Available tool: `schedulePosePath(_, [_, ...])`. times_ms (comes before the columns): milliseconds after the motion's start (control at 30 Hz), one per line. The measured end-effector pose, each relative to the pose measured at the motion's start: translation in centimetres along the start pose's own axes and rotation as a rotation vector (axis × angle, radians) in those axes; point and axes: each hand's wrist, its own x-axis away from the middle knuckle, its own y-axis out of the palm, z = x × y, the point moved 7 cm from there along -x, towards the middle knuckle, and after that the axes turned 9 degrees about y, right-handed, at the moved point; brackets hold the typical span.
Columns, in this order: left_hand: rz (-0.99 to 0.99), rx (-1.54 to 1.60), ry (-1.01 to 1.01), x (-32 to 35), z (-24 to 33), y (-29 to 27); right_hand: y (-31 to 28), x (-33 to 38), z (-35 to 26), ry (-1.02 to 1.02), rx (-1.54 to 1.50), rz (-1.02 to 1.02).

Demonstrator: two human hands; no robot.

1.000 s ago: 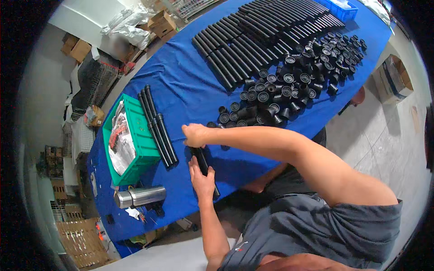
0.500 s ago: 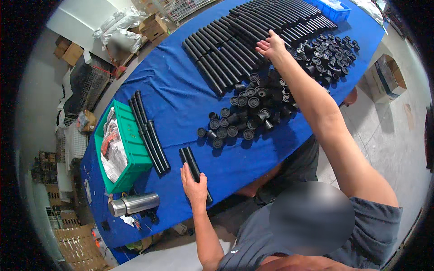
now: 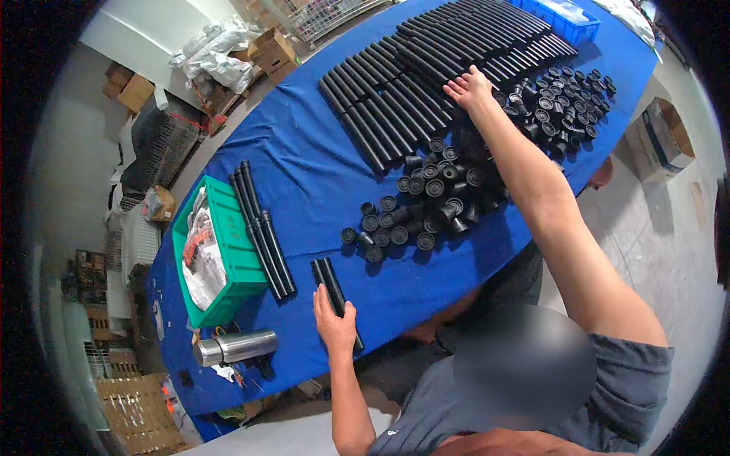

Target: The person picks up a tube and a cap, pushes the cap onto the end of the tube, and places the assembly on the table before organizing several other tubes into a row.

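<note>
At the near edge of the table my left hand [image 3: 334, 323] rests along a few short black tubes [image 3: 328, 275], which lie side by side between its thumb and fingers. My right arm reaches far across the table. Its hand [image 3: 469, 89] has the fingers stretched and spread at the edge of the rows of black tubes [image 3: 388, 114], with nothing seen in it. Whether its fingertips touch a tube I cannot tell. Beneath and beside the right forearm lies a loose heap of black round caps [image 3: 433, 186].
Longer joined black tubes [image 3: 262, 232] lie beside a green crate [image 3: 243, 262] holding crumpled wrapping. A steel flask [image 3: 237, 347] lies on its side near the left corner. A blue crate [image 3: 566, 26] stands at the far end, and a cardboard box [image 3: 661, 140] sits on the floor at right.
The whole scene has shifted slightly right and down in the view. Both hands keep about the same places against the tubes.
</note>
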Motion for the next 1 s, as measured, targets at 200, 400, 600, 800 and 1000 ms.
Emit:
schedulePosePath(200, [-0.013, 0.009, -0.022, -0.1, 0.4, 0.0, 0.0, -0.9, 0.2, -0.002, -0.071, -0.019])
schedulePosePath(400, [-0.013, 0.018, -0.021, -0.1, 0.2, 0.0, 0.3, -1.3, 0.6, 0.006, -0.098, -0.036])
schedulePosePath(600, [-0.009, 0.023, -0.041, 0.0, 0.1, 0.0, 1.0, -1.6, 0.9, 0.01, -0.148, -0.075])
schedulePosePath(800, [-0.026, 0.008, -0.062, 0.0, 0.4, 0.0, 1.5, -1.9, 1.0, 0.016, -0.222, -0.101])
schedulePosePath(1000, [-0.026, 0.016, -0.078, 0.0, 0.4, -0.1, 1.9, -2.4, 1.2, -0.009, -0.292, -0.1])
